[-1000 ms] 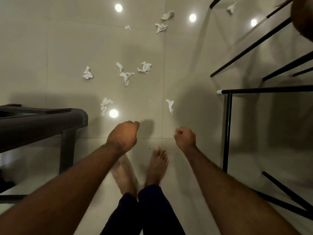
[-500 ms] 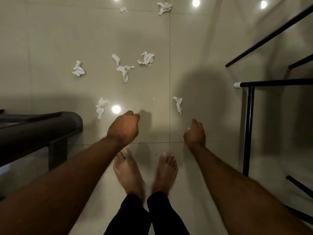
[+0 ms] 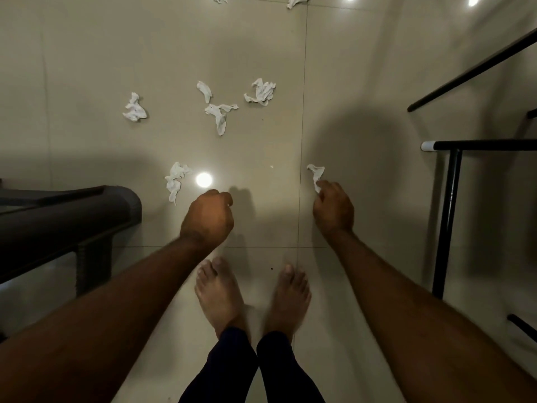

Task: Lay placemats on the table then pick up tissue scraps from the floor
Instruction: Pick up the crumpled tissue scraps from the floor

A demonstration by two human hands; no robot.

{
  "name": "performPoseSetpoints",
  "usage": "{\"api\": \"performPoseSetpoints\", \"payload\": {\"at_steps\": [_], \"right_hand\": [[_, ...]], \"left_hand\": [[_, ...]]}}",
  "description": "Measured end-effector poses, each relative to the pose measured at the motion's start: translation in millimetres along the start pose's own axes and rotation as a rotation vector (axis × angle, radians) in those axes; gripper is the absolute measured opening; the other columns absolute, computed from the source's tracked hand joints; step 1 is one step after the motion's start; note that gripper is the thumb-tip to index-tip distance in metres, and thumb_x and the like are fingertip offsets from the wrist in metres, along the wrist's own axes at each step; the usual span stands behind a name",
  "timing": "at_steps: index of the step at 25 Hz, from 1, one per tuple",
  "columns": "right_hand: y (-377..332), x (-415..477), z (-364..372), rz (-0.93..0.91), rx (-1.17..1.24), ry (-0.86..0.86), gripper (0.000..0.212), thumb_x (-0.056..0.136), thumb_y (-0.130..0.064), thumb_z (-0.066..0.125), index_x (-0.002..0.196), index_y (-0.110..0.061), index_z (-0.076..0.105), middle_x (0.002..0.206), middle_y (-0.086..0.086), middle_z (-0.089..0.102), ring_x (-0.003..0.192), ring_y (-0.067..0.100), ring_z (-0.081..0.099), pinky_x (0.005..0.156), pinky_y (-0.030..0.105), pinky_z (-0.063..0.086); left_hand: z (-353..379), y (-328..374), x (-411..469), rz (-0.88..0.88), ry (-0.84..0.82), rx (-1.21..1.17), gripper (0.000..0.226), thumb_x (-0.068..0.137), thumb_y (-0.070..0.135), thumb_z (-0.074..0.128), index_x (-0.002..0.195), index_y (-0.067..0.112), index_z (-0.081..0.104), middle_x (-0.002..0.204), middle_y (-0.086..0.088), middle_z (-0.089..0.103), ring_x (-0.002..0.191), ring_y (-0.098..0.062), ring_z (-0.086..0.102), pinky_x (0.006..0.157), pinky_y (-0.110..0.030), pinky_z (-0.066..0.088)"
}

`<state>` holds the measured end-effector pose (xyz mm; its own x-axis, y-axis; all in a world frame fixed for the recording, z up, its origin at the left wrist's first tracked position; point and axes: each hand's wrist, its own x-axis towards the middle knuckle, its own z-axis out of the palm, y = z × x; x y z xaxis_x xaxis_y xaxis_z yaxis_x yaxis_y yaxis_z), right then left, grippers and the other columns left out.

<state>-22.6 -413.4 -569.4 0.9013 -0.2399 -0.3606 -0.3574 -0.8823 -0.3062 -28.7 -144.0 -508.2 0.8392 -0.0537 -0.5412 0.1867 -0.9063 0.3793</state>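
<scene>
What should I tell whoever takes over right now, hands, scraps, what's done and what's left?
Right hand: fingers on the nearest scrap, on the floor or barely lifted.
Left hand: fisted; cannot tell if it holds anything.
Six more scraps lie ahead: one by the left hand, four in a cluster, two at the top edge.
Placemats and tabletop out of view, so unconfirmed.
Left: collect every scrap.
</scene>
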Motion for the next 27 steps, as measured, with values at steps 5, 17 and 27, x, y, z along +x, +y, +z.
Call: {"api": "performPoseSetpoints", "payload": {"at_steps": [5,17,27], "right_hand": [[-15,41,-3,-0.082,-0.015,0.021,0.029,0.089,-0.007,0.057,0.112,-0.019,0.071,0.106,0.01,0.065,0.09,0.034,0.063,0.067,0.028,0.04],[-30,26,14,-0.205,-0.049,-0.066,0.027,0.085,-0.004,0.059,0.109,-0.011,0.07,0.102,0.014,0.064,0.092,0.038,0.06,0.074,0.036,0.05],[-55,3,37,-0.229,0.024,-0.161,0.022,0.075,0.008,0.057,0.084,-0.006,0.072,0.087,0.014,0.067,0.082,0.04,0.061,0.066,0.037,0.046]], "left_hand": [[-9,-15,5,-0.071,0.053,-0.011,0.027,0.095,-0.001,0.051,0.111,0.0,0.073,0.106,-0.024,0.067,0.098,-0.04,0.063,0.084,-0.041,0.046],[-18,-33,1,-0.083,0.091,-0.023,0.028,0.093,-0.001,0.048,0.106,-0.003,0.073,0.1,-0.025,0.069,0.094,-0.041,0.064,0.084,-0.046,0.048],[-24,-53,-13,-0.123,0.105,-0.04,0.024,0.089,-0.008,0.055,0.102,-0.006,0.074,0.096,-0.03,0.069,0.089,-0.043,0.065,0.081,-0.046,0.05]]}}
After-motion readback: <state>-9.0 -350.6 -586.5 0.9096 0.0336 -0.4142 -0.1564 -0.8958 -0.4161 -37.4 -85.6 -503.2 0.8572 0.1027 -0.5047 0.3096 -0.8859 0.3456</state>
